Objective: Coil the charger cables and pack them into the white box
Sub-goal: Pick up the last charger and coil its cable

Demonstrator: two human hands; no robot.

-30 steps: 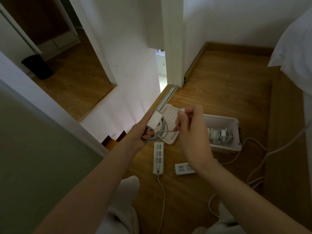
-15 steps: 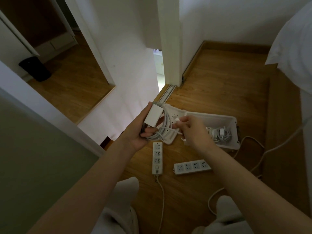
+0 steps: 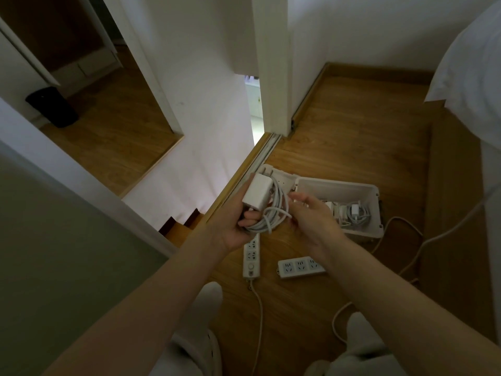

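The left grip (image 3: 236,229) is curling round a white charger cable (image 3: 271,217), wound into a loose coil, and is pressing the charger's plug block (image 3: 257,196) against the top of that coil, prongs pointing away from the person. The right grip (image 3: 311,221) is hovering just beside the coil with fingers loosely spread. The cable's free end is reaching toward its thumb, but I cannot tell whether it is pinching that end or only touching it.

The white box (image 3: 375,194) is sitting on the wooden floor (image 3: 352,131), open side up, to the right of the coil and lower than both hands. Its long axis is running across the view. Coiled chargers (image 3: 352,213) are already lying inside. The right grip is hanging between coil and box, so it is the nearer one. The bundle probably needs to travel rightward and down.

The box lid (image 3: 283,180) is lying behind the hands, and two power strips (image 3: 251,257) (image 3: 299,267) are lying nearer the person.
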